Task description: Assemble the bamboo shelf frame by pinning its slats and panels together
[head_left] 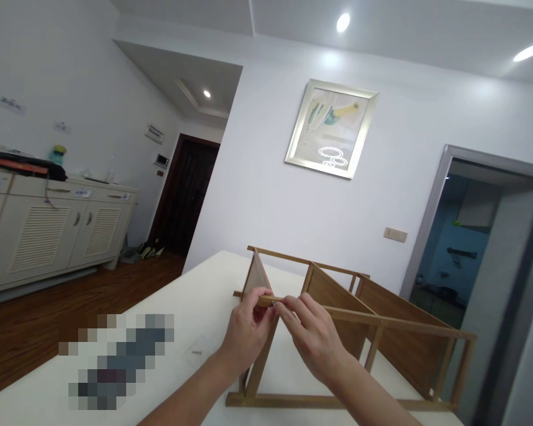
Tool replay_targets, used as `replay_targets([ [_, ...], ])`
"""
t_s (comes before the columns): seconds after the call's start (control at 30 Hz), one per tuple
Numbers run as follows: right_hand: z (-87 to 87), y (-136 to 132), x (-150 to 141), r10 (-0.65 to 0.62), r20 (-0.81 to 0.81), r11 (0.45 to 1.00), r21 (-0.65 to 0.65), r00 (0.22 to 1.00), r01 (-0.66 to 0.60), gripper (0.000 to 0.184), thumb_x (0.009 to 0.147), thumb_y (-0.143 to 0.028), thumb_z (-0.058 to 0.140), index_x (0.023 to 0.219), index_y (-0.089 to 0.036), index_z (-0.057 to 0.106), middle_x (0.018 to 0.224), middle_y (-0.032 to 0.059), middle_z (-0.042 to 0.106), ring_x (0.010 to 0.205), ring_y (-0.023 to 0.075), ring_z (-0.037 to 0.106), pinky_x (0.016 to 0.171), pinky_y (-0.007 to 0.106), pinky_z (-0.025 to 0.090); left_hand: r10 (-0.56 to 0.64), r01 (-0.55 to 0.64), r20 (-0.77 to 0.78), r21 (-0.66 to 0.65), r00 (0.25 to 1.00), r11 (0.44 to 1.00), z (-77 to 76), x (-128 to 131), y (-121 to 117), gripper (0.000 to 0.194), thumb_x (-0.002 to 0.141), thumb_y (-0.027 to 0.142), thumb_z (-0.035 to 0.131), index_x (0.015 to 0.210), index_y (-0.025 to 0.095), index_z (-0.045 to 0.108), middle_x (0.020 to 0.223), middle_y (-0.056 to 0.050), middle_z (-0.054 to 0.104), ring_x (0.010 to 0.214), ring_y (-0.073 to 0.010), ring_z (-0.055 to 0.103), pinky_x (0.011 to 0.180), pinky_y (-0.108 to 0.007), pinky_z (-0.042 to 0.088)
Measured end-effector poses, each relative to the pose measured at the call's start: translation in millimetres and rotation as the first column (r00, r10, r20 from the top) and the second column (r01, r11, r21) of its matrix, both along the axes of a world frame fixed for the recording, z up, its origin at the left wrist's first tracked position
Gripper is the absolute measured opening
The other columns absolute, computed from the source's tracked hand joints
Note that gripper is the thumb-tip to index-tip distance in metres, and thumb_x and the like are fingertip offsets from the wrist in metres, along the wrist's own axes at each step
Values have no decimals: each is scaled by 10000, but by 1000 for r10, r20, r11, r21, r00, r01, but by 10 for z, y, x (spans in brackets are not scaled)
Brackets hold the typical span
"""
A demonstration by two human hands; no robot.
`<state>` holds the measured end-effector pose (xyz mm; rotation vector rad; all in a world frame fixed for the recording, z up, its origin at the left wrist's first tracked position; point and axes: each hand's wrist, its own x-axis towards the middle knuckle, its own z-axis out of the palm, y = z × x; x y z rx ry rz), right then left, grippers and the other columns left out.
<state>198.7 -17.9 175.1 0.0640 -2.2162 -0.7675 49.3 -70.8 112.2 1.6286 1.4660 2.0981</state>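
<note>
With the left hand (pixel 245 331), grasping the upper near rail (pixel 353 315) of a brown wooden open-framed shelf unit (pixel 337 287) close to the rail's left end, fingers curled around it. With the right hand (pixel 313 340), pinching a tiny silvery piece (pixel 274 303) in gathered fingertips at the same rail, just beside the left hand; too small to identify. Laid down across a smooth white tabletop (pixel 190 296), in front of both hands and stretching away to the right, with flat panels standing upright between the rails. To the left of the hands, on the same tabletop, a small clear plastic packet (pixel 198 350) with a short grey piece, on or inside it, cannot tell which. Farther left, a long dark blue-grey object (pixel 128 358), blurred into square blocks. Along the left wall, a long white cabinet (pixel 48 231) with louvred doors, bearing a teal bottle (pixel 57 155) with a yellow-green cap. High on the white wall ahead, a silver-framed picture (pixel 333 127).
</note>
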Motion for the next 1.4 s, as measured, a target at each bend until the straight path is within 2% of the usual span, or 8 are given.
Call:
replay_targets([
  [0.17,22,-23,-17,13,29,1000,-16,999,-13,260,952,-82,389,1128,-119,576,899,107,606,729,178,471,617,322,441,-2,2,11,-17,1000,1000,3,7,-7,236,870,355,544,1057,220,590,818,-21,674,670,-158,594,622,-250,474],
  [0.4,89,-108,-33,-63,34,998,18,997,63,209,950,-98,436,1018,-139,630,839,84,606,732,178,450,638,334,400,-75,75,-4,1,997,997,-8,-16,-42,278,892,380,514,1105,212,575,924,-46,702,757,-179,627,700,-271,488],
  [0.63,64,-22,-71,7,-154,960,-276,988,-49,93,920,-187,581,939,-213,669,754,39,632,744,169,494,648,301,442,-96,96,-45,-4,994,995,-52,-39,-25,294,925,377,462,1139,190,538,954,-59,694,840,-192,639,789,-317,501],
  [0.73,-3,12,-54,49,-219,940,-321,975,-119,72,920,-185,572,945,-192,639,874,70,640,803,175,539,688,311,497,-64,65,-63,7,996,998,-74,-44,-1,299,916,391,482,1132,193,539,960,-54,692,834,-189,639,783,-324,506],
  [0.83,-79,33,-5,23,-230,969,-233,973,-78,164,927,-145,534,1065,-177,617,1015,119,606,867,196,543,712,341,512,-28,29,-72,10,997,1000,-79,-33,17,310,896,412,526,1122,200,549,929,-40,697,792,-176,633,750,-308,511],
  [1.0,-127,51,61,-52,-103,999,-21,993,50,315,913,-56,503,1223,-102,540,926,118,606,803,205,495,692,375,471,48,-48,-51,3,998,999,-75,-3,31,339,895,469,521,1098,202,571,907,-42,708,780,-181,648,721,-301,520],
  [1.2,-104,17,61,-127,-88,986,96,988,135,191,897,-48,528,1076,-60,594,856,109,579,760,198,450,647,368,413,87,-88,-61,-5,994,996,-99,-3,52,363,904,515,489,1080,210,578,916,-39,721,762,-184,665,710,-297,521],
  [1.4,-160,9,52,-173,-89,981,67,981,180,113,914,-64,504,950,-100,605,789,75,536,702,177,407,614,355,351,102,-102,-55,-2,993,995,-106,-1,56,375,901,529,489,1078,209,572,894,-38,716,747,-189,661,710,-302,521],
])
